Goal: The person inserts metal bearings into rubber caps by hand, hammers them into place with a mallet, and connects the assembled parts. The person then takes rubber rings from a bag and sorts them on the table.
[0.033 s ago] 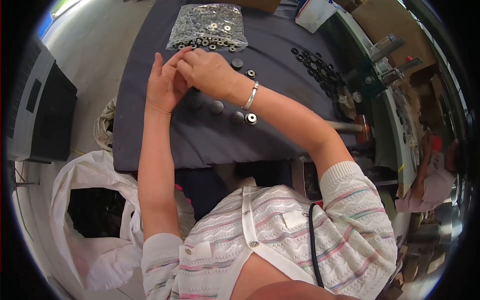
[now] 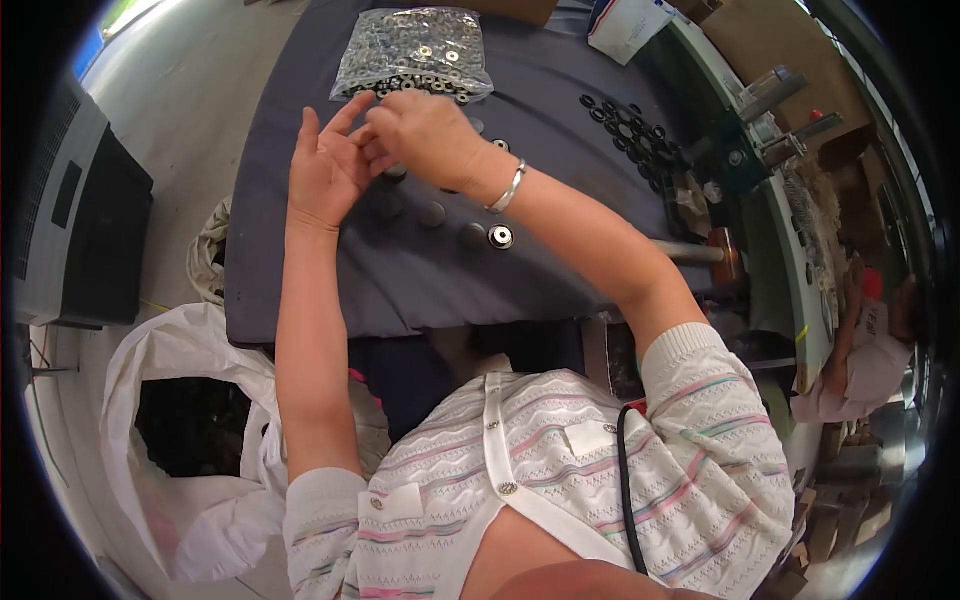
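1 round part (image 2: 502, 237) lies near the right hand (image 2: 425, 138) — black, pale-ringed, dark-centred.

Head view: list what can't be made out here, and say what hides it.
All in the head view:
- What the right hand holds, if anything: its own curled fingers hide it, and they look slightly blurred.
- The near side of the disc beside the right wrist: the wrist covers it.
- The top of the brown box: cut off by the upper edge.
- The white bag's contents: too dark to identify.
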Demonstrator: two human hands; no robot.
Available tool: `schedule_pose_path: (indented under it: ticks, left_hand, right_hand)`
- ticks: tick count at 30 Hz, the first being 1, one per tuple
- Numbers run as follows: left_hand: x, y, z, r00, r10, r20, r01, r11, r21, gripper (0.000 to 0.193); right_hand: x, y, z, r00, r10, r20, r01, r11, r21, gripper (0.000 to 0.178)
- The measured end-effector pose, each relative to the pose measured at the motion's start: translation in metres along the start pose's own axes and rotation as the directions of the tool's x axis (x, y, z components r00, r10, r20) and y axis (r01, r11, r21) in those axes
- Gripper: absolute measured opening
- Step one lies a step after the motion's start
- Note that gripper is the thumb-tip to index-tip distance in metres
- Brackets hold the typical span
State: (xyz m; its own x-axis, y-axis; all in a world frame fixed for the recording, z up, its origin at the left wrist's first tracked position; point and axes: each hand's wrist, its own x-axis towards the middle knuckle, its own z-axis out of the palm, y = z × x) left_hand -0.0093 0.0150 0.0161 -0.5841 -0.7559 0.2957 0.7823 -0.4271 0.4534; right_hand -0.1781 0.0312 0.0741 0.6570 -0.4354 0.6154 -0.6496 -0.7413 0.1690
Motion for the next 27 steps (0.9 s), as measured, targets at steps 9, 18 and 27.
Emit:
schedule_pose_path:
  ticks: [9, 18, 27]
  left_hand:
    - [0.001, 0.010, -0.001, 0.967, 0.111, -0.228, -0.087, 0.990, 0.115, 0.067]
    - [-0.002, 0.015, -0.019, 0.959, 0.123, -0.254, -0.093, 0.988, 0.127, 0.063]
    - [-0.004, 0.016, -0.023, 0.943, 0.140, -0.301, -0.097, 0.983, 0.155, 0.064]
  right_hand:
    - [-0.136, 0.116, -0.044, 0.365, 0.784, 0.502, -0.921, 0.381, 0.075, 0.022]
    - [-0.149, 0.110, -0.048, 0.608, 0.562, 0.561, -0.618, 0.778, -0.110, 0.029]
    - [-0.116, 0.091, -0.033, 0.684, 0.501, 0.530, -0.631, 0.771, 0.086, 0.030]
